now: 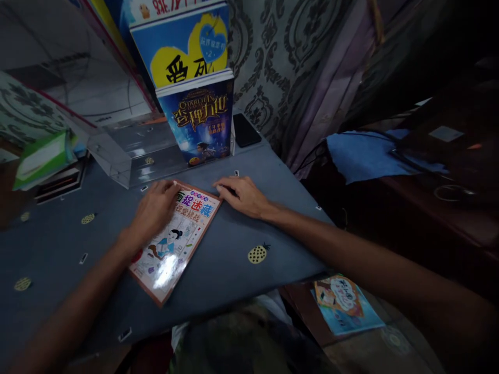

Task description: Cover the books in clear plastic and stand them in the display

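Note:
A thin paperback book (183, 223) with a brown border and a picture of a figure in blue lies at a slant on the grey tabletop. My left hand (156, 205) lies across its upper left part, fingers bent around the top left corner. Just past the top right corner is my right hand (244, 196), palm down, its thumb and forefinger slightly apart with a dark gap between them. Whether the right fingertips touch the book's edge I cannot tell.
A clear acrylic stand (117, 161) holds upright books, a dark blue one (200, 127) in front. Behind it lies a black phone (245, 130). Green booklets (42, 158) are stacked at the left. Below the table's right edge is another book (346, 304). A blue cloth (362, 153) hangs at the right.

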`<state>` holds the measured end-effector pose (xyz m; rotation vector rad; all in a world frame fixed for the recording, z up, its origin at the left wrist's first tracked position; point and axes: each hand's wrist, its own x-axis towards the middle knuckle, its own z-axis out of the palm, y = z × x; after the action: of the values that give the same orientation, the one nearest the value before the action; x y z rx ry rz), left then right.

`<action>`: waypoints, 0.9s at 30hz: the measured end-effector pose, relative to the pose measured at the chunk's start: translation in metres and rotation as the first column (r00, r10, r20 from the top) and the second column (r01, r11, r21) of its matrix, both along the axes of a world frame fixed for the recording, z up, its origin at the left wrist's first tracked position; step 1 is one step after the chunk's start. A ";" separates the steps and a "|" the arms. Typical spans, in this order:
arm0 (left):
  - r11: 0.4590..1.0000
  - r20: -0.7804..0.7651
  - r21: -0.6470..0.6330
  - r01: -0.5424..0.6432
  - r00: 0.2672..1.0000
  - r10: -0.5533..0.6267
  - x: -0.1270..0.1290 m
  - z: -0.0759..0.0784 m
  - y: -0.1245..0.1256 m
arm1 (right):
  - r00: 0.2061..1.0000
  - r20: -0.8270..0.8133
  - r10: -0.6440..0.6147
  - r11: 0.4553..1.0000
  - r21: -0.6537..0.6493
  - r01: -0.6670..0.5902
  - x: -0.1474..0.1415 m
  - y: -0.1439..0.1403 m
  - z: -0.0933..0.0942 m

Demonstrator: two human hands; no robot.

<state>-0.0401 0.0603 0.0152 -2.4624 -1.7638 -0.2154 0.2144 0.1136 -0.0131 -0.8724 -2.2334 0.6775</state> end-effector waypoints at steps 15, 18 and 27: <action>1.000 -0.226 -0.004 -0.004 0.974 0.003 0.080 0.010 -0.042 | 0.994 -0.107 -0.011 0.996 -0.089 0.001 0.003 0.002 0.004; 1.000 -0.208 -0.007 0.009 0.978 -0.011 0.080 0.011 -0.042 | 0.993 -0.111 -0.028 0.997 -0.071 0.020 0.004 0.004 0.004; 0.998 -0.136 0.031 0.062 0.989 -0.058 0.076 0.010 -0.041 | 0.985 -0.150 -0.081 0.996 -0.038 0.076 0.006 0.001 0.010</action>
<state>0.0359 0.0192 0.0257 -2.4447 -1.6199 -0.0821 0.2206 0.1146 -0.0034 -0.8895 -2.0480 0.7196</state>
